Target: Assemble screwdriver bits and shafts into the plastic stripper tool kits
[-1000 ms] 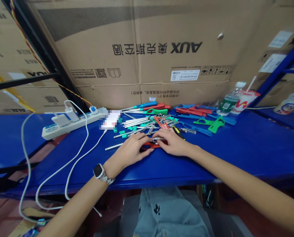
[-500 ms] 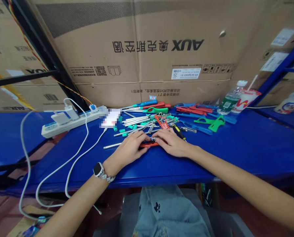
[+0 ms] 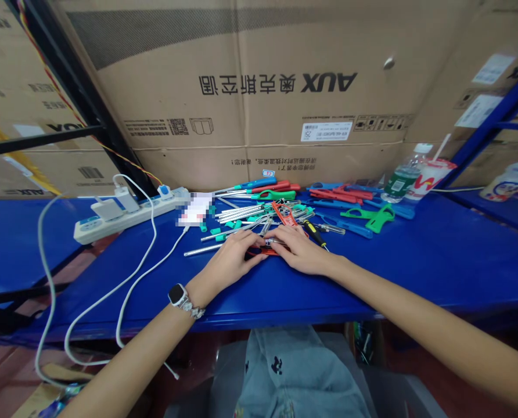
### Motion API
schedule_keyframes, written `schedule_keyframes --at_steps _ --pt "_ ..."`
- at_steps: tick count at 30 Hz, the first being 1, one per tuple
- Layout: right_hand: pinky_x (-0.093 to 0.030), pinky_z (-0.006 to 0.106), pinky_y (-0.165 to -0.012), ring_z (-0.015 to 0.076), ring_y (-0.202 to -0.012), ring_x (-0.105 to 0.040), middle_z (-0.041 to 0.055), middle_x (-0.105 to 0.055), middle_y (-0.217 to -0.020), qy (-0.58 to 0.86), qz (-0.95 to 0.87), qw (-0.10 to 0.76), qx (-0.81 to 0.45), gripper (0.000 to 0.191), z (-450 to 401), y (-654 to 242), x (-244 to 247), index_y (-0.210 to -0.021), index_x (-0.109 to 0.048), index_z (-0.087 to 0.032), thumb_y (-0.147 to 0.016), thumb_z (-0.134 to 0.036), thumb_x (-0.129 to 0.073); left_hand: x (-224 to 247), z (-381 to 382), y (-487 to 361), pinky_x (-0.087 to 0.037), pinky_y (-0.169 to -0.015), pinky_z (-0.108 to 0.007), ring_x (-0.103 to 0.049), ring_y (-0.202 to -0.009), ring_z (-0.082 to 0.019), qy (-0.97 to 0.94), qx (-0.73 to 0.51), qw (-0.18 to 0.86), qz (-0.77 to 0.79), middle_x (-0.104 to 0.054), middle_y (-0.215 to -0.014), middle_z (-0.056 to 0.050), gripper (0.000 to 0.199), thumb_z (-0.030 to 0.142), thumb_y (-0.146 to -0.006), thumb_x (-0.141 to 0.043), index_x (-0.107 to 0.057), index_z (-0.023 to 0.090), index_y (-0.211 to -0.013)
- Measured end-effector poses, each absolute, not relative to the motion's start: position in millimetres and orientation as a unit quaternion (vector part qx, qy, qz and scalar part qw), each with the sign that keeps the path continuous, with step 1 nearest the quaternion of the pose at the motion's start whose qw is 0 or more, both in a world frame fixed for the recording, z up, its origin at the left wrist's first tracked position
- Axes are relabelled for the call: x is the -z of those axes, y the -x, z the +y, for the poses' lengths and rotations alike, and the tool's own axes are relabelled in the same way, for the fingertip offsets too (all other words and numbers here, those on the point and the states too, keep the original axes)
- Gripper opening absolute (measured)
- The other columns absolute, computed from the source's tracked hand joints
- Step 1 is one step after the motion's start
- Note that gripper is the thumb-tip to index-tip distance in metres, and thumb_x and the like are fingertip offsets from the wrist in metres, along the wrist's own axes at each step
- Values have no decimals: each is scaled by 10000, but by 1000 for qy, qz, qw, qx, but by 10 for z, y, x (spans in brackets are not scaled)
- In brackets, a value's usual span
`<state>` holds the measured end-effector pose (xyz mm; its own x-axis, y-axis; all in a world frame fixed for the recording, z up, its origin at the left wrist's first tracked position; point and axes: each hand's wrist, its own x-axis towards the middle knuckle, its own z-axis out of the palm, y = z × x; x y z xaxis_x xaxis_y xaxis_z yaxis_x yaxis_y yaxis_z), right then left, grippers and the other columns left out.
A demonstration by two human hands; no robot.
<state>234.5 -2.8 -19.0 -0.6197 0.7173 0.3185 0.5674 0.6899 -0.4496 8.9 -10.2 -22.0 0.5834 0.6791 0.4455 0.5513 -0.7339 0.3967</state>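
Open tabletop point(image 3: 416, 267) rightward, passable; rods point(image 3: 241, 213) blocking ahead

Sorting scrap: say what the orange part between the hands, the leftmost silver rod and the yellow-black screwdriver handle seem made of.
Orange part: probably plastic, evenly coloured; mostly covered, so finish is hard to judge.
Silver rod: likely metal, shiny, bright along its length.
Screwdriver handle: perhaps plastic or rubber, two-toned; matte or glossy is unclear.

The one head-worn camera is looking forward and down from above the person's lap point(image 3: 302, 374), over the near edge of the surface point(image 3: 394, 264), framing the left hand point(image 3: 230, 261) and right hand point(image 3: 299, 251) at close range near mid-view while facing the cardboard point(image 3: 268, 107) behind the far edge.
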Motion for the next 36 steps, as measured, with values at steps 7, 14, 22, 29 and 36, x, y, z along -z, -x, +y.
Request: schedule_keyframes --at_steps 7,14,22,29,36 --pt "-362 505 -1063 242 -1186 -586 65 -675 -1186 360 -885 256 -147 203 -26 -2340 216 -1188 -589 -260 -1048 -272 -443 191 -134 -88 -482 -896 -448 -626 -997 -257 -887 -261 58 376 -693 -1001 -51 146 297 -947 -666 -669 209 -1063" --pt "-375 480 -1018 240 -1174 -596 71 -683 -1203 364 -881 263 -148 215 -55 -2310 197 -1207 -570 -238 -1054 -259 -422 167 -148 -76 -467 -903 -457 -635 -991 -253 -877 -269 84 388 -705 -991 -40 116 280 -943 -680 -669 208 -1034" --pt "-376 467 -972 262 -1153 -597 72 -673 -1180 380 -879 272 -92 207 -56 -2338 171 -1190 -594 -260 -1025 -235 -473 171 -79 -1 -497 -940 -458 -663 -1008 -236 -886 -284 138 340 -743 -1035 -53 124 273 -974 -630 -707 226 -1059" --pt "-407 440 -939 267 -1101 -599 85 -651 -1124 378 -883 276 -38 128 -85 -2379 165 -1074 -611 -238 -999 -237 -507 174 -51 24 -539 -916 -444 -674 -986 -228 -888 -291 139 328 -741 -1039 -75 186 278 -989 -582 -730 220 -1086" --pt "-480 435 -911 250 -1042 -633 105 -684 -1119 373 -882 273 -89 209 -29 -2438 148 -1136 -635 -198 -947 -169 -548 167 -27 14 -555 -870 -426 -648 -954 -231 -888 -291 104 340 -715 -1015 -76 205 213 -987 -553 -721 212 -1106"
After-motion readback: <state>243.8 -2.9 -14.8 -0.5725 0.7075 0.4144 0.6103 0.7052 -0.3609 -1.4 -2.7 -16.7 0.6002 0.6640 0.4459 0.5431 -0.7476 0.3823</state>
